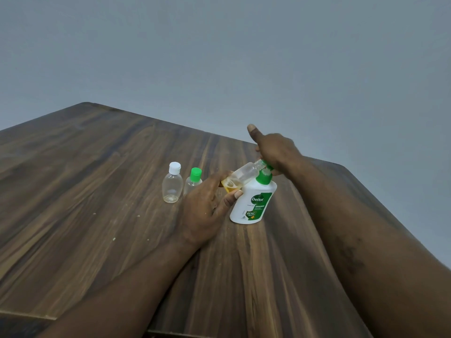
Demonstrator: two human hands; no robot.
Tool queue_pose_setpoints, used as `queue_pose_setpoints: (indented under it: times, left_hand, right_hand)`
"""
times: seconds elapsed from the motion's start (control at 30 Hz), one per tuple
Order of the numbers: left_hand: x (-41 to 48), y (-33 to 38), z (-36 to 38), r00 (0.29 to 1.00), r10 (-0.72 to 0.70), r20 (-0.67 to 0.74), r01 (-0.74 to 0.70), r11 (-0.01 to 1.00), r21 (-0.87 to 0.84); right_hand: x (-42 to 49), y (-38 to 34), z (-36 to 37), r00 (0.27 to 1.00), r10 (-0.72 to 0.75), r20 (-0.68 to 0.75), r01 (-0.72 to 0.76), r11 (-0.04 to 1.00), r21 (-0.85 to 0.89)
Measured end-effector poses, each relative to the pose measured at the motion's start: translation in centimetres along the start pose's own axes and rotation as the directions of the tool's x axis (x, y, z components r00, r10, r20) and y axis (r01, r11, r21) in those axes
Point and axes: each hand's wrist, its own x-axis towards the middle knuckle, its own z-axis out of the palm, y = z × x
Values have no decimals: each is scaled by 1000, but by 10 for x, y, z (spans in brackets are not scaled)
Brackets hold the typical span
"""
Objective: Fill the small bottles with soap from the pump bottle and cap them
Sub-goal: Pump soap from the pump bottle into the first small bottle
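The left hand (205, 208) grips a small clear uncapped bottle (241, 176), tilted with its mouth at the spout of the white, green-topped pump bottle (253, 201) standing right of centre on the wooden surface (97, 167). The right hand (275, 150) covers the pump head, thumb raised, fingers hidden. Filling has barely begun, and the next move needs steady pumping with mouth and spout aligned.

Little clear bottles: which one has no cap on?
The small clear plastic bottle tilted in the left hand. The white-capped bottle and green-capped bottle stand closed.
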Motion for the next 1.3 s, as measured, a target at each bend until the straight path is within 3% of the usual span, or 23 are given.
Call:
queue_pose_setpoints:
  times: [0.2, 0.63, 0.87, 1.07, 1.3]
  left_hand:
    - [-1, -1, -1, 1000, 3, 9, -3, 1000, 27]
    - [-1, 2, -1, 1000, 12, -22, -12, 1000, -1]
    - [-1, -2, 1, 1000, 7, 5, -7, 1000, 20]
    - [-2, -2, 0, 1000, 9, 1, -9, 1000, 24]
    - [-1, 1, -1, 999, 25, -20, -25, 999, 22]
  right_hand:
    - [-5, 7, 12, 998, 26, 56, -25, 1000, -15]
    - [5, -6, -15, 998, -11, -63, 15, 997, 78]
    - [-2, 13, 9, 994, 42, 99, -49, 996, 70]
    - [-2, 11, 10, 997, 23, 76, -24, 1000, 3]
    - [4, -4, -14, 999, -41, -13, 42, 995, 90]
